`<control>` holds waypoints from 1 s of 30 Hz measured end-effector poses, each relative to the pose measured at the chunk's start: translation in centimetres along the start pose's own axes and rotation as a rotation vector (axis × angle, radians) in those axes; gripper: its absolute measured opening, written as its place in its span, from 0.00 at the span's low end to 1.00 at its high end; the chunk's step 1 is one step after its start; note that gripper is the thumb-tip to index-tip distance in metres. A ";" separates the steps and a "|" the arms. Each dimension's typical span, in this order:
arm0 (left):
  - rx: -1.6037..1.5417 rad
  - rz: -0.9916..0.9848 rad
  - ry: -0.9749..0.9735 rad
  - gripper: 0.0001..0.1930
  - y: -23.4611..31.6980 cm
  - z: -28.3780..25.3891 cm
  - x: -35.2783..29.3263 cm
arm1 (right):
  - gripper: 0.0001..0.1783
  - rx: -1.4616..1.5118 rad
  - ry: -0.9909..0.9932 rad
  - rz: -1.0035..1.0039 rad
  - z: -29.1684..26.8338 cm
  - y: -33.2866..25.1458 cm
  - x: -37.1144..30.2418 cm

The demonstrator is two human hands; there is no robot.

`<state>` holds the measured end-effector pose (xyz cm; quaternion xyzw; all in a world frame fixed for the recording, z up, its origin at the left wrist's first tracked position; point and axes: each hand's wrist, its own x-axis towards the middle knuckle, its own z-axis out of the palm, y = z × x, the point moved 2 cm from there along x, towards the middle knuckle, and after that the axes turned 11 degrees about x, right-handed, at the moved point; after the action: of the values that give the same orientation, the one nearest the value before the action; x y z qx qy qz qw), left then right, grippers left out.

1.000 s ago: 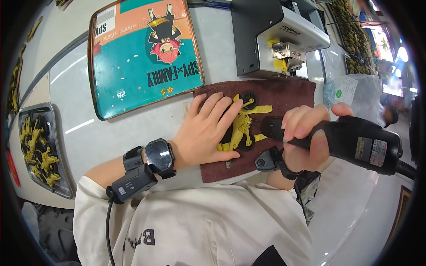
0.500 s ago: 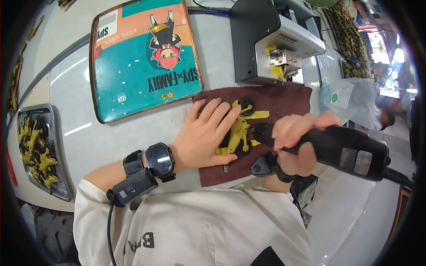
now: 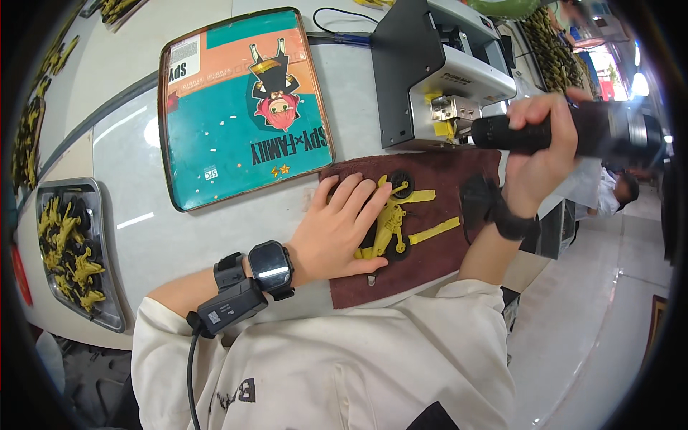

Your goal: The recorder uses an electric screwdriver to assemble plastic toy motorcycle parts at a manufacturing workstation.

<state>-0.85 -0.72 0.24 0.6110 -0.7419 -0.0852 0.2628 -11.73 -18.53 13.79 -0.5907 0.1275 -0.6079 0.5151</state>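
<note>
My left hand (image 3: 326, 233) lies flat with fingers outstretched over a yellow plastic toy vehicle (image 3: 390, 221) with black wheels, holding it against a dark red cloth (image 3: 448, 251). Part of the toy is hidden under my palm. Two yellow strips extend from its right side. My right hand (image 3: 534, 172) is wrapped around a black electric screwdriver (image 3: 494, 133), raised to the right of the cloth. Its front end is close to the metal outlet of a grey and black benchtop machine (image 3: 405, 79), probably a screw feeder. Motion blurs the screwdriver's rear end.
A teal and orange tray (image 3: 208, 154) with a cartoon figure lies beyond my left hand. At far left, a metal tray (image 3: 115, 304) holds several yellow and black toy parts. More yellow pieces (image 3: 548, 61) lie at the back right. A person (image 3: 623, 190) is visible at far right.
My right hand has lifted the electric screwdriver away from the toy, up and right to the machine's outlet. My left hand stays on the toy; a second yellow strip now shows fully.
</note>
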 end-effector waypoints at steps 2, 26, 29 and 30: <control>-0.004 0.003 0.001 0.50 0.0 0.0 0.1 | 0.24 0.122 -0.088 0.113 -0.3 -1.2 -1.5; -0.023 0.007 0.003 0.48 -0.2 0.2 0.1 | 0.25 0.188 -0.536 0.227 2.0 1.3 -8.6; -0.021 0.003 0.015 0.48 -0.2 0.3 -0.1 | 0.25 0.087 -0.567 0.211 1.8 0.6 -8.7; -0.028 -0.002 0.035 0.48 -0.4 0.3 0.0 | 0.25 0.076 -0.610 0.159 1.8 0.5 -8.6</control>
<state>-0.66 -0.92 -0.23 0.6094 -0.7353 -0.0852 0.2841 -11.92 -11.32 8.83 -0.7141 -0.0099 -0.3649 0.5973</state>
